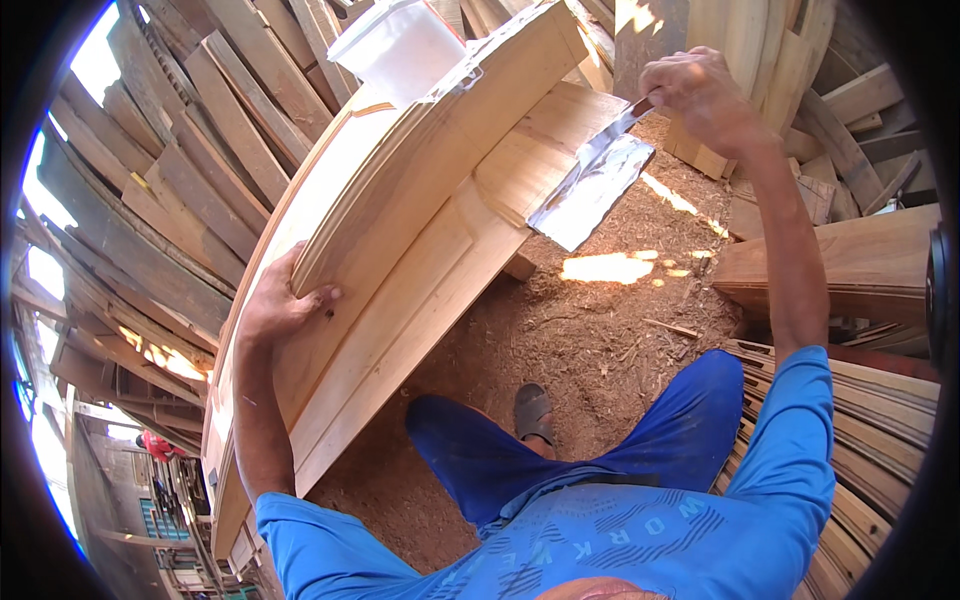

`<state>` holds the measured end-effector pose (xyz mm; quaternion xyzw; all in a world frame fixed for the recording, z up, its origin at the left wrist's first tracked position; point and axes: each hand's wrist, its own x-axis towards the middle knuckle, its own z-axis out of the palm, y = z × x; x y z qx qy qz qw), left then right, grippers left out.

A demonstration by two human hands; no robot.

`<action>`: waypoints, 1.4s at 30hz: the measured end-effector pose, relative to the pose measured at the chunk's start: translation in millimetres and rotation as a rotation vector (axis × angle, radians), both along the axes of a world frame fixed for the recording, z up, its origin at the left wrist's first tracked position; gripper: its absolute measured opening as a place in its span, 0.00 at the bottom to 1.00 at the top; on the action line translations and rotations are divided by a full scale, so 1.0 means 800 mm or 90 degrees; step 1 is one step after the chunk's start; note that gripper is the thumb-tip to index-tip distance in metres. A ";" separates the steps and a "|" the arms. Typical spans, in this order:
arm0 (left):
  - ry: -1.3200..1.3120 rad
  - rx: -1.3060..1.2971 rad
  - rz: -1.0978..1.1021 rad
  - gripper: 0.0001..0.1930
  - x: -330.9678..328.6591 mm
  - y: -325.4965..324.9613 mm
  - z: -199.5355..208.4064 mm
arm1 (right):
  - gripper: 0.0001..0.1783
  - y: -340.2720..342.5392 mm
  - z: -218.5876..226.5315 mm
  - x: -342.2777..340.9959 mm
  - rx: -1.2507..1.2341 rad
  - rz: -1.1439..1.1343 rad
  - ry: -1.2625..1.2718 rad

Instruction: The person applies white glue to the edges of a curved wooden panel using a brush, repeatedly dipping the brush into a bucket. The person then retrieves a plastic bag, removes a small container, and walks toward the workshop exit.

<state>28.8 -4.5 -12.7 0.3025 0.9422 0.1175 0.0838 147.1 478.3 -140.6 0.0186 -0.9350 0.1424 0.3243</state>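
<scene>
Head view, with hands apart: left hand [283, 308] clamped over the thick moulded edge of a long pale-wood panel [425, 270] slanting across the middle. Looks stiff, probably heavy; best held along that edge. Room for moving above the brown sawdust-strewn floor [500, 330]. Farther off, with right hand [698, 98] closed on a thin metal-bladed knife [622, 126], over a flat white-smeared piece [595, 195], likely slippery, at the panel's end. Beyond, near a white plastic tub [400, 48], hemmed by stacked brown planks [180, 190].

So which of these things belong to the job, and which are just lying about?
Seemingly part of the job:
wooden panel, touched by the left fingers
flat tool, in the right fingers
white coating
white tub

Seemingly lying about:
stacked boards
slats
wood shavings
</scene>
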 end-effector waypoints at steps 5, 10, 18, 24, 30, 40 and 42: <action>-0.063 0.034 0.043 0.30 0.004 0.004 0.000 | 0.04 -0.027 0.008 0.027 -0.020 0.115 0.001; 0.034 0.005 -0.025 0.31 -0.003 -0.008 -0.005 | 0.03 -0.075 0.001 0.037 -0.015 0.134 -0.008; -0.009 0.025 0.015 0.35 -0.003 -0.007 -0.003 | 0.04 -0.027 0.007 0.027 0.006 0.027 0.017; 0.072 -0.029 -0.057 0.34 -0.011 -0.012 -0.006 | 0.06 -0.051 0.002 0.023 0.002 0.129 0.003; -0.004 -0.018 0.055 0.32 0.011 0.012 0.005 | 0.10 -0.033 0.005 0.038 0.032 -0.029 -0.016; 0.033 -0.010 0.001 0.31 -0.003 -0.007 -0.003 | 0.06 -0.066 -0.019 0.124 -0.086 0.110 0.044; 0.032 -0.025 0.017 0.30 0.000 -0.001 -0.001 | 0.04 -0.072 -0.041 0.142 -0.342 0.093 0.048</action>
